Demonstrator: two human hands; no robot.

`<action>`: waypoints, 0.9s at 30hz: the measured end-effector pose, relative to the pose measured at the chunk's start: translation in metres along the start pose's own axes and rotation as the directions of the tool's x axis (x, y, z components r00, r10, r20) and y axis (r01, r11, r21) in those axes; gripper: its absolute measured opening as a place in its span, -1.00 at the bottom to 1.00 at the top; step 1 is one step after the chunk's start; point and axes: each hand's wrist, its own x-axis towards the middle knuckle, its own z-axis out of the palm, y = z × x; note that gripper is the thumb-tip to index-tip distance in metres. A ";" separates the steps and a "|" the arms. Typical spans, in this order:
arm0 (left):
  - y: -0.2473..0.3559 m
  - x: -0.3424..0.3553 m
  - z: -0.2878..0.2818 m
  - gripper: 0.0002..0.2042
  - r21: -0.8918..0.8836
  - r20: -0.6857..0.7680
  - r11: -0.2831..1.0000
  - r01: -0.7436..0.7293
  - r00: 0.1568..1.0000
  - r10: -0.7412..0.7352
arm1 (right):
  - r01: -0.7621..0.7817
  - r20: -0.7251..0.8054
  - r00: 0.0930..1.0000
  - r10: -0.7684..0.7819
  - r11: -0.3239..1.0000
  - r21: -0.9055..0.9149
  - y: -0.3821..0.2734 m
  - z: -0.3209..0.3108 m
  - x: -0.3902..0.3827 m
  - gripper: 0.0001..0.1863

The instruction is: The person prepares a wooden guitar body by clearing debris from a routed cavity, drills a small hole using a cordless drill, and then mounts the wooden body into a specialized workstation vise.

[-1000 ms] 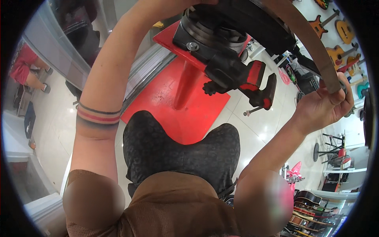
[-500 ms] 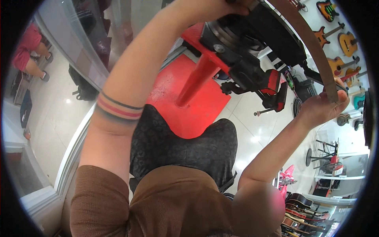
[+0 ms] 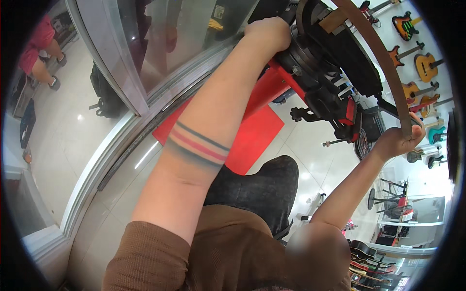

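A black machine [image 3: 315, 72] with red parts stands on a red post [image 3: 272, 92] in front of me, at the upper right. My left hand [image 3: 272, 33] is against its near left side, the wrist bent; the fingers are hidden behind the machine. My right hand [image 3: 400, 140] is closed round the end of a black lever [image 3: 391, 109] that sticks out from the machine. A flat brown strip [image 3: 383, 56] arches over the machine, its lower end lying at my right hand. I cannot tell whether the fingers pinch it. A small tan piece [image 3: 333, 21] lies on top.
The red base plate [image 3: 257, 140] lies on the tiled floor under the machine. A glass partition with a white frame [image 3: 141, 104] runs along my left, with a person in red [image 3: 36, 60] beyond it. Guitars [image 3: 427, 67] hang on the right wall; more guitars [image 3: 364, 250] stand at lower right.
My left arm has swung right, its hand going from the machine's top to its near left side. The machine appears slightly further right and lower. My right hand keeps its grip.
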 end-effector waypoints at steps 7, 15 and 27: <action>-0.023 0.026 0.016 -0.64 0.119 0.036 0.992 -0.047 0.998 0.044 | 0.205 0.014 0.978 -0.206 0.965 -0.165 0.013 0.002 0.034 -0.66; -0.012 -0.001 0.003 -0.60 -0.057 0.006 0.998 0.041 0.999 -0.040 | 0.024 -0.081 0.997 0.006 0.929 0.369 0.011 0.011 0.065 -0.87; -0.016 -0.009 0.010 -0.58 0.389 -0.120 0.903 -0.180 0.963 0.243 | 0.046 -0.184 0.983 0.028 0.921 0.387 -0.019 0.023 0.065 -0.83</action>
